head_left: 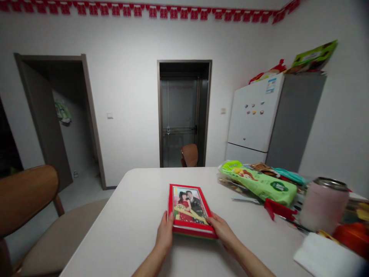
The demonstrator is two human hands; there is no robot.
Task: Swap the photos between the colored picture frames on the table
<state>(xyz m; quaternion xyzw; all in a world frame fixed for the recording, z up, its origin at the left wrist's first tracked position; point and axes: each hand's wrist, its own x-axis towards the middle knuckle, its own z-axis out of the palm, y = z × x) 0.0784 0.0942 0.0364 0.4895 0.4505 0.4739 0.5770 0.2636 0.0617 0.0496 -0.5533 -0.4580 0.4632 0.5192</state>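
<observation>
A red-framed photo album (188,209) with a picture of two people on its cover lies flat on the white table (129,215). My left hand (165,234) grips its near left corner, thumb on top of the cover. My right hand (222,230) holds the near right corner, fingers wrapped round the edge. Both hands rest on the table at the album's near end.
To the right lie a green snack bag (259,182), a red object (278,209), a pink lidded jar (324,206) and a white cloth (325,257). A wooden chair (29,200) stands at the left. A fridge (253,119) and two doorways are behind.
</observation>
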